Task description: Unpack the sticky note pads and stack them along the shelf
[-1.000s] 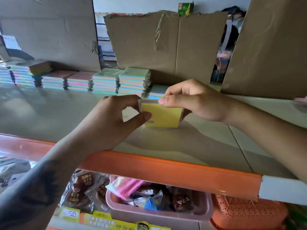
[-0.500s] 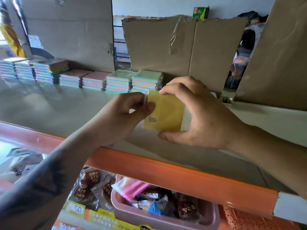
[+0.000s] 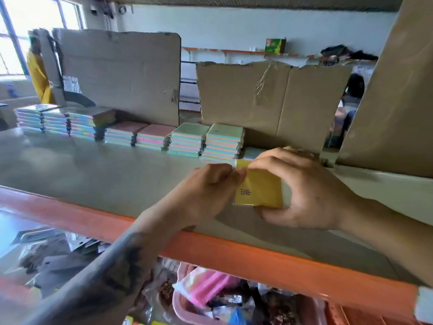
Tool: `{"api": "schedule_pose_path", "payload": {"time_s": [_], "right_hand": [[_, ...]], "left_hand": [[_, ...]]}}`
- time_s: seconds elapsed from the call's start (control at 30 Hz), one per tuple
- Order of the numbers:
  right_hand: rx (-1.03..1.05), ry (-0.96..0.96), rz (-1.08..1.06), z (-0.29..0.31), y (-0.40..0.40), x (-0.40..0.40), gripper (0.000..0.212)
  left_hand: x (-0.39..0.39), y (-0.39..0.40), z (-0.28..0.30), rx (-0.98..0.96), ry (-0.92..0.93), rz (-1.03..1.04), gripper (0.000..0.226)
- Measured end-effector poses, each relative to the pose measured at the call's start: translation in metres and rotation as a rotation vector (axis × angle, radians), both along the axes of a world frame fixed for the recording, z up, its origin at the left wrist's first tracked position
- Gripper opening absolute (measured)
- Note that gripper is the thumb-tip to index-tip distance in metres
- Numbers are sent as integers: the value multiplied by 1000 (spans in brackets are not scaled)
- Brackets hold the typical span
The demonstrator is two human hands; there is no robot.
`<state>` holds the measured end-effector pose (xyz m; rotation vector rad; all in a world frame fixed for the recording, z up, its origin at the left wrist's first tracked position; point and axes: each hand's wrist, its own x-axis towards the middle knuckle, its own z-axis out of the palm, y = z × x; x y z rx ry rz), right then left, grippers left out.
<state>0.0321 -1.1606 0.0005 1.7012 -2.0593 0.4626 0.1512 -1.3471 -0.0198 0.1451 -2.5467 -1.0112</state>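
Two hands of mine meet over one yellow sticky note pad [image 3: 259, 190], held above the grey shelf [image 3: 98, 174]. My right hand [image 3: 304, 191] grips it from the 3 o'clock side, fingers curled over its top edge and thumb under the bottom edge. My left hand [image 3: 208, 191] comes in from 9 o'clock, its fingertips pinching the clear wrapper [image 3: 240, 164] at the pad's upper left corner. The pad faces me, small black print at its lower left.

Toward 12 o'clock, just past my knuckles, a single pale pad [image 3: 251, 153] lies flat on the shelf. From there toward 10 o'clock runs the row of stacked pads [image 3: 187, 140], pastel-striped, along the cardboard sheets [image 3: 269, 102] standing at the back. At 6 o'clock the shelf's orange edge [image 3: 234, 254] crosses beneath my wrists, and below it sits a pink basket [image 3: 182, 303] of wrapped goods.
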Motion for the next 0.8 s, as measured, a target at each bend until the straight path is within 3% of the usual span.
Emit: {"api": "schedule_pose_path", "payload": {"time_s": [0.17,0.27,0.53,0.8], "right_hand": [[16,-98,-69,7,19,-7,62],[27,-188,-155,6,41,-7,60],[68,-338,-369,5,122,-23,57],[256,-479,-517,16,171,-108,46]], "left_hand": [[-5,2,-5,-272,-90,-32,54],[-11,15,-2,-416,-175,-64,68],[-31,75,10,-522,-296,-184,59],[-58,144,8,-564,-361,-148,66]]}}
